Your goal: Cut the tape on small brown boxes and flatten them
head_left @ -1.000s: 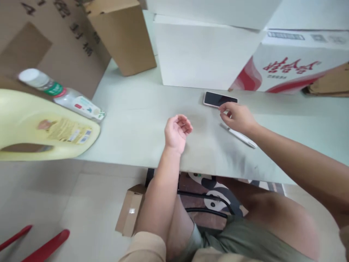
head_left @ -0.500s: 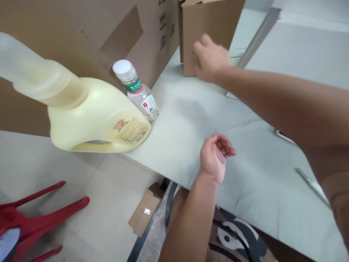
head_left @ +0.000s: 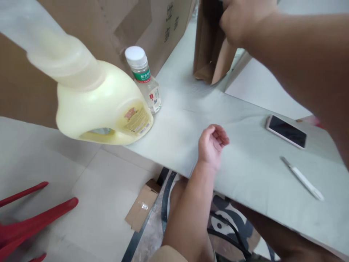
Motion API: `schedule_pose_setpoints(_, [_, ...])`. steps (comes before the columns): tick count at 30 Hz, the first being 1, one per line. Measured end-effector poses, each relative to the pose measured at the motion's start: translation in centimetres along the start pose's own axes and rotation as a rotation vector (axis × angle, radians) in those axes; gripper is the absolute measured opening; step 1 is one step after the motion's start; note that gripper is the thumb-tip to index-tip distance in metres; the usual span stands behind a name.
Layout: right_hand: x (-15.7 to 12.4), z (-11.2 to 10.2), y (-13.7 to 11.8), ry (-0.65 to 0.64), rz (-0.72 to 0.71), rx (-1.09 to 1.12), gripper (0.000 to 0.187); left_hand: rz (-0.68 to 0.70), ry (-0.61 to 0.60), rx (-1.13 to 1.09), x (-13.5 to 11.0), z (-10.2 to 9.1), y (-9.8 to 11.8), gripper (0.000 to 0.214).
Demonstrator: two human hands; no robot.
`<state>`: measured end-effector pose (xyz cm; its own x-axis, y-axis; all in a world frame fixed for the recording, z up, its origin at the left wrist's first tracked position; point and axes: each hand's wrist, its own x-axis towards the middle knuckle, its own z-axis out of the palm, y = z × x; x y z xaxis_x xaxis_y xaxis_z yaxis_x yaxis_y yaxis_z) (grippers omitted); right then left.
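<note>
My right hand (head_left: 242, 18) reaches across to the far side of the table and grips the top of a small brown cardboard box (head_left: 211, 54), which is tilted with one bottom edge lifted off the table. My left hand (head_left: 212, 145) rests on the pale table (head_left: 245, 167) near its front edge, fingers loosely curled, holding nothing. A yellow detergent jug (head_left: 98, 102) stands at the table's left corner. A small clear bottle with a white cap (head_left: 144, 82) stands right behind the jug.
A phone (head_left: 286, 131) lies face up at the right, a white pen-like tool (head_left: 302, 178) in front of it. A big brown carton (head_left: 109, 32) stands behind the jug. On the floor are a flat cardboard piece (head_left: 141, 209) and red chair legs (head_left: 32, 218).
My right hand has left the phone and pen, swung left to the small brown box and tipped it up. The view turned left. The left hand stayed put.
</note>
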<state>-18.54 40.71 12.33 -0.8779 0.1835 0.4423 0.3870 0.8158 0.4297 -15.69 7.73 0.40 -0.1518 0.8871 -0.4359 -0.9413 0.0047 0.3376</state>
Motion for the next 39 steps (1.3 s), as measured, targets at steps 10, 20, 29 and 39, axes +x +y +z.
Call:
schedule_pose_setpoints(10, [-15.5,-23.0,-13.2,-0.236,0.443,-0.047,0.031,0.894,0.258,0.351,-0.5,-2.1,0.5,0.026])
schedule_pose_setpoints(20, [-39.4,-26.3,-20.0,0.357,0.918,0.351,0.022,0.612,-0.830,0.963,-3.2,-0.1,-4.5,0.062])
schedule_pose_setpoints(29, [-44.9,-22.5,-18.8,0.583,1.174,0.520,0.032,0.348,-0.630,1.188,-3.3,2.8,-8.5,0.048])
schedule_pose_setpoints(39, [-46.5,-19.4,-20.9,0.722,1.189,0.947,0.029,0.347,-0.556,1.188,-3.8,2.5,-9.2,0.019])
